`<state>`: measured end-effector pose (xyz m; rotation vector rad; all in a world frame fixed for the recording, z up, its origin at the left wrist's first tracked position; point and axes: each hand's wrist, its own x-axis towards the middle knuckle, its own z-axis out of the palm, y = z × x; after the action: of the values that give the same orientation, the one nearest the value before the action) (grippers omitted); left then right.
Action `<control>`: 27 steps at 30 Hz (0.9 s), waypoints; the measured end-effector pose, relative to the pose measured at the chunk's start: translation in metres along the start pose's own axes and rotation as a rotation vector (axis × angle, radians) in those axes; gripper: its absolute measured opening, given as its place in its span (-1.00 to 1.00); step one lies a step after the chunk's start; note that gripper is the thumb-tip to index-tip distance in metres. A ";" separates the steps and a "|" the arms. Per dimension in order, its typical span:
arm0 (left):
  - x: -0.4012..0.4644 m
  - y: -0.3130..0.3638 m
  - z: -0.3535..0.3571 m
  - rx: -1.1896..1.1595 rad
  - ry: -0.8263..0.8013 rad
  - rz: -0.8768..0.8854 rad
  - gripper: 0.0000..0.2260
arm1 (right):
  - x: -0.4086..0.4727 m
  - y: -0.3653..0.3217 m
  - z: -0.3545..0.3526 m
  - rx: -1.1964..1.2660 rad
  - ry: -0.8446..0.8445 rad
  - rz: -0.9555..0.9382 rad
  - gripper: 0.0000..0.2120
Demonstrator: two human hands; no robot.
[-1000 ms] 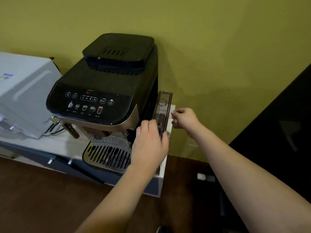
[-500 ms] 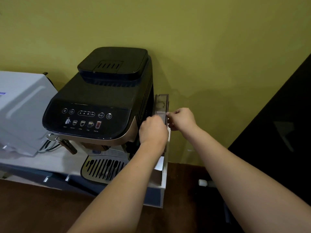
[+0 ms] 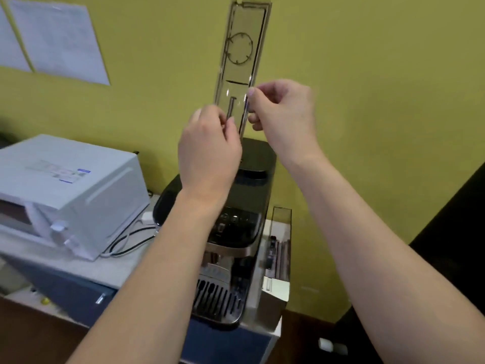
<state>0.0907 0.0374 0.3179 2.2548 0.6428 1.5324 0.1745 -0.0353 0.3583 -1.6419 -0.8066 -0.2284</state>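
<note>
A long clear smoky plastic lid (image 3: 242, 46) with a moulded circle stands upright in the air in front of the yellow wall. My left hand (image 3: 210, 151) pinches its lower left edge and my right hand (image 3: 283, 119) pinches its lower right edge. Below them sits the black coffee machine (image 3: 252, 195) with its slotted drip tray (image 3: 215, 300). The clear water tank (image 3: 279, 248) stands open-topped at the machine's right side.
A white box-shaped appliance (image 3: 68, 195) with cables sits left of the machine on the white counter (image 3: 126, 269), which has blue drawers below. Papers (image 3: 55, 38) hang on the wall at upper left. A dark surface (image 3: 459, 232) fills the right edge. A small white object (image 3: 326, 344) lies on the floor.
Both hands have lifted the clear lid off the water tank and raised it high above the machine. The view has tilted upward.
</note>
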 end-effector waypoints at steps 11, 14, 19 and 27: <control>-0.045 -0.305 -0.128 0.236 -0.446 -0.440 -0.80 | -0.111 0.026 0.307 -0.084 -0.515 0.410 -0.97; -0.057 -0.371 -0.127 0.297 -0.624 -0.478 -0.83 | -0.137 0.055 0.370 -0.131 -0.502 0.560 -0.90; -0.069 -0.432 -0.083 0.378 -0.915 -0.404 -0.85 | -0.167 0.123 0.416 -0.178 -0.378 0.844 -0.85; -0.109 -0.491 -0.006 0.359 -1.052 -0.205 -0.82 | -0.186 0.207 0.447 -0.271 -0.208 1.052 -0.87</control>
<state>-0.0360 0.3912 -0.0169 2.6819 0.7802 0.0147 0.0389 0.3034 -0.0208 -2.1514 0.0273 0.6053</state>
